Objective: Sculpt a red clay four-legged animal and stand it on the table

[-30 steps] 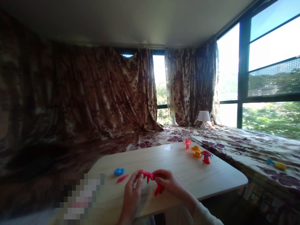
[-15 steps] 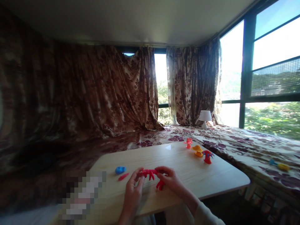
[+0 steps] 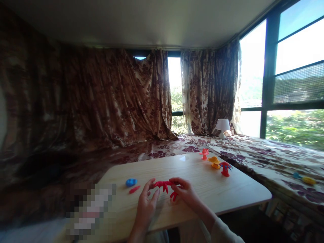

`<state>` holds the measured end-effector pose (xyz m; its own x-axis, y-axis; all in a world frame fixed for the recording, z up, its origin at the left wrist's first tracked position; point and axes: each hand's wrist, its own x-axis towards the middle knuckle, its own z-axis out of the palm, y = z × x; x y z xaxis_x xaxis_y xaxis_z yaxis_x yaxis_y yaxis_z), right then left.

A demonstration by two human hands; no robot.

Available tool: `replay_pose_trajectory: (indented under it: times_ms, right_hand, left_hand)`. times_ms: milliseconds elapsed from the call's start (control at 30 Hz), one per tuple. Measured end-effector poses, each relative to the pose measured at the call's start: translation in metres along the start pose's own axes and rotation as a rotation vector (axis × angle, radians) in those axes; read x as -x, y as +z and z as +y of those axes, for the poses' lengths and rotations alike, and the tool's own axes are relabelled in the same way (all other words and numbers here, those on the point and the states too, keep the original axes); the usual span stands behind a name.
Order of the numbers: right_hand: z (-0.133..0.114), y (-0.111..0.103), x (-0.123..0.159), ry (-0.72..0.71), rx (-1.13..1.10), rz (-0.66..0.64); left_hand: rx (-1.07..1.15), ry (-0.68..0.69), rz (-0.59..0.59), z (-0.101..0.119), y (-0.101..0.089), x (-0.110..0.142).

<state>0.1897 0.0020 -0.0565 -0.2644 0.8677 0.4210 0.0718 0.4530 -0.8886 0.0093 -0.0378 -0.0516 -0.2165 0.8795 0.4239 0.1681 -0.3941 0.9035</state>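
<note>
The left hand (image 3: 147, 203) and the right hand (image 3: 186, 192) each pinch one end of a red clay-like piece (image 3: 163, 184) between bent fingers and thumb. The piece is raised just above the table (image 3: 202, 195), on the near-edge side, well apart from the far edge. Its long axis runs left to right, nearly level, from one set of fingertips to the other; short prongs point down from its middle. A second red pronged part (image 3: 173, 196) shows below the right fingers, prongs downward; whether it joins the held piece cannot be told.

Toward the table's left edge sit a blue lump (image 3: 131, 182) and, just nearer, a red sliver (image 3: 134, 189), whose long axis slants toward the far edge. By the far right corner stand pink (image 3: 204, 154), yellow (image 3: 215, 162) and red-and-blue figures (image 3: 225, 169), lined along the right edge.
</note>
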Motion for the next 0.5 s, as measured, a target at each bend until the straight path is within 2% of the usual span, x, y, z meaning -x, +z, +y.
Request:
replay_pose_trajectory:
  times_ms: [167, 500]
  right_hand:
    - [0.005, -0.001, -0.001, -0.015, -0.001, 0.022]
    - [0.012, -0.002, -0.004, -0.073, 0.021, 0.062]
  left_hand:
    - [-0.038, -0.008, 0.03, 0.005, 0.001, 0.002]
    - [-0.077, -0.019, 0.019, 0.009, 0.002, 0.003]
